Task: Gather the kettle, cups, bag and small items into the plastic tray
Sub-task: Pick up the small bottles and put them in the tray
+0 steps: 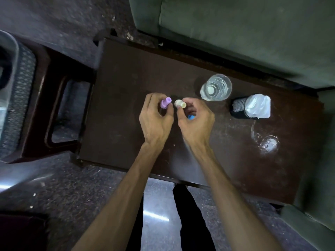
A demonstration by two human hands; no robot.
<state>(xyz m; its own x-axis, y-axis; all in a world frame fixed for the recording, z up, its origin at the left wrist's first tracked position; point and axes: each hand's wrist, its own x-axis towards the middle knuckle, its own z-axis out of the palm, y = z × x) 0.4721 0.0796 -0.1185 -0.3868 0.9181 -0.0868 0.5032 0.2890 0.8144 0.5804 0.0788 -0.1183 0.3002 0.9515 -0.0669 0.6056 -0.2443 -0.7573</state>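
Small items were what both hands worked on: the left hand [155, 116] pinched a purple piece [165, 102] between thumb and fingertips, and the right hand [195, 120] pinched a cream piece [180, 104] the same way, the two pieces held close together just above the table [126, 87]. A blue piece [191, 117] showed under the right palm; whether it was gripped or lay on the table could not be told. Each piece looked like a short spool of hard plastic, a narrow stem with a wider flange, matte and plain-coloured. They were probably very light and stiff, easy to hold by the stem but apt to roll or slip from the fingertips if several were carried at once. Beyond the right hand stood a clear cup [216, 87] with something pale at its bottom, likely thin-walled and easily crushed, best taken around its rim or upper wall. Further right of that hand lay a black mesh holder [238, 107] with a soft white bag [257, 105] stuffed in it, and a second glassy cup [268, 144] nearer the person. Far to the left of the left hand, a pale tray [10, 51] edge sat on a stool. No kettle was visible.
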